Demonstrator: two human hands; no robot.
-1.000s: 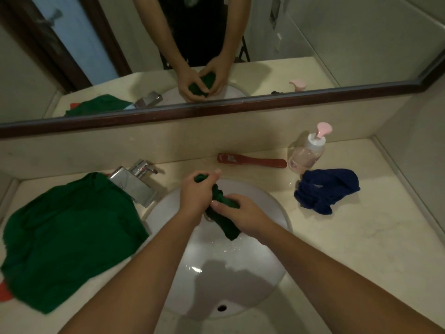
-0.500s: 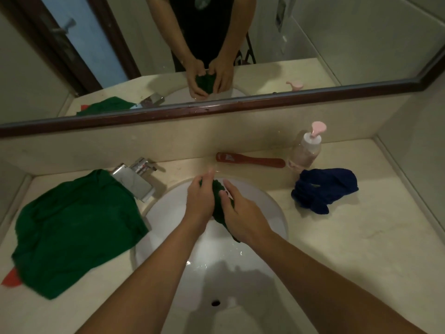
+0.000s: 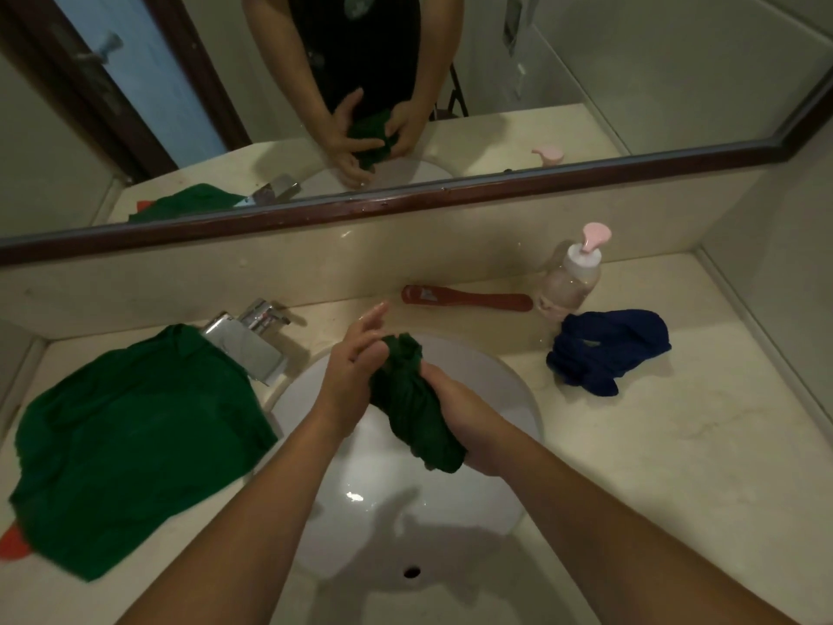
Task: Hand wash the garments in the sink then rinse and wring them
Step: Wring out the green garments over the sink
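A small dark green garment (image 3: 412, 408), bunched and twisted, hangs over the white sink (image 3: 505, 390). My right hand (image 3: 469, 417) grips its lower part with the fingers curled round the cloth. My left hand (image 3: 356, 372) presses flat against the upper left side of the bunch, fingers straight and pointing away from me. A larger green garment (image 3: 130, 439) lies spread on the counter left of the sink. A dark blue garment (image 3: 608, 349) lies crumpled on the counter to the right.
A chrome faucet (image 3: 248, 340) stands at the sink's back left. A red brush (image 3: 469, 300) and a pump bottle with a pink top (image 3: 572, 277) sit along the back wall. A mirror (image 3: 405, 83) spans the wall. Something orange (image 3: 11, 543) pokes out at the left edge.
My left hand has let go of the garment's top and now lies flat against it. The twisted bunch shows more between my hands, and my right hand has slid lower along it.
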